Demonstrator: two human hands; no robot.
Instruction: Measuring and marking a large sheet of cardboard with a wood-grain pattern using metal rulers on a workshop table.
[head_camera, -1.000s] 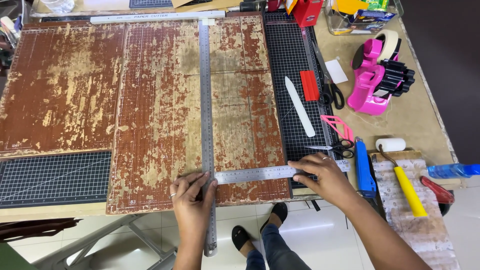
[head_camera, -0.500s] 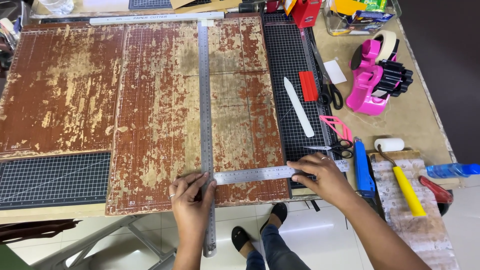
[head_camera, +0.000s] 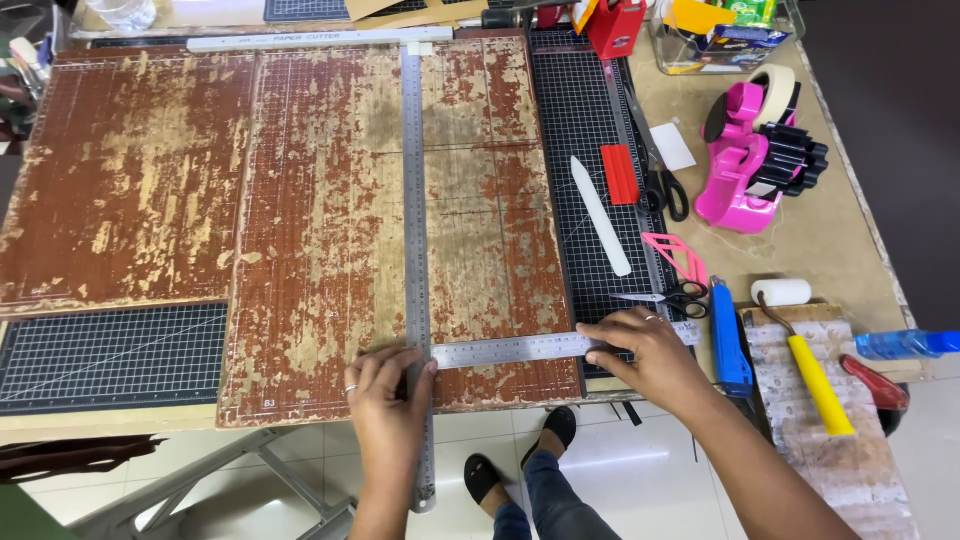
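Observation:
A worn brown cutting board (head_camera: 320, 230) lies on the table. A long steel ruler (head_camera: 415, 200) runs down it from the far edge past the near edge. A shorter steel ruler (head_camera: 520, 349) lies across it near the front, forming a right angle. My left hand (head_camera: 385, 395) presses flat on the spot where the two rulers meet. My right hand (head_camera: 640, 350) presses its fingers on the short ruler's right part, over the black cutting mat (head_camera: 590, 130).
On the mat and right of it lie a white bone folder (head_camera: 600, 215), red cutter (head_camera: 620, 173), scissors (head_camera: 662, 185), pink triangle (head_camera: 675, 255), pink tape dispenser (head_camera: 745, 165), blue knife (head_camera: 728, 340) and a yellow-handled roller (head_camera: 800, 340). My feet (head_camera: 515, 470) show under the table edge.
The short ruler and both hands have barely shifted; my right hand's fingers have slid slightly along the ruler.

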